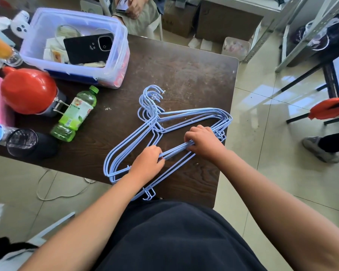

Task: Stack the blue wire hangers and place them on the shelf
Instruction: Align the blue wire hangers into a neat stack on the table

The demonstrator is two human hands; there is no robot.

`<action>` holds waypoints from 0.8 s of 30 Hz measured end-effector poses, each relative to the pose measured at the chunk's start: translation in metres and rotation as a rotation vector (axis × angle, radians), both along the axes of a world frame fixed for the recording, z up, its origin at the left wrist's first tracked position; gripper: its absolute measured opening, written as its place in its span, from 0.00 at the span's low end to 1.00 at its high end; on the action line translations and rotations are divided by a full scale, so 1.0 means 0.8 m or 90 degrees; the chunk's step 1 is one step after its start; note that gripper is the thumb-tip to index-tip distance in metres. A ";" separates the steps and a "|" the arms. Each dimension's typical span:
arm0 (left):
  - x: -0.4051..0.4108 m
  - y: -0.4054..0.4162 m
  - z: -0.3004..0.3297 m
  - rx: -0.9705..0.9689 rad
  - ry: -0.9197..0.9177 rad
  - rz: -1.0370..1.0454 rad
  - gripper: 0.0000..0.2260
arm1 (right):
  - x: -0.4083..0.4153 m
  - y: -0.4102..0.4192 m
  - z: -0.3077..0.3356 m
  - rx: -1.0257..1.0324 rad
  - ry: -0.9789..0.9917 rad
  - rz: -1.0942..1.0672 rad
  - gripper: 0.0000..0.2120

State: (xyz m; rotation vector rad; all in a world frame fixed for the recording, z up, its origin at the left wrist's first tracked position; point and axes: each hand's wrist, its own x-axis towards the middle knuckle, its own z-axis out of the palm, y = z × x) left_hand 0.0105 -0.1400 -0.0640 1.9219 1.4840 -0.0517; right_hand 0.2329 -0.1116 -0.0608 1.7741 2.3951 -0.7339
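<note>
Several light blue wire hangers lie in a loose overlapping pile on the dark wooden table, hooks pointing away from me. My left hand grips the bundled bottom bars toward their left end. My right hand grips the same bars further right. A few bars near the table's front edge sit outside the bundle. A grey metal shelf stands at the far right, across the floor.
A clear plastic box holding a phone sits at the back left. Left of the hangers lie a green bottle, a red round object and a glass. A person sits beyond the table. Another person's foot is at right.
</note>
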 end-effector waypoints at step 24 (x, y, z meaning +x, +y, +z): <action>0.006 0.020 0.040 0.027 0.137 -0.053 0.09 | -0.006 -0.004 0.022 0.256 0.260 -0.436 0.14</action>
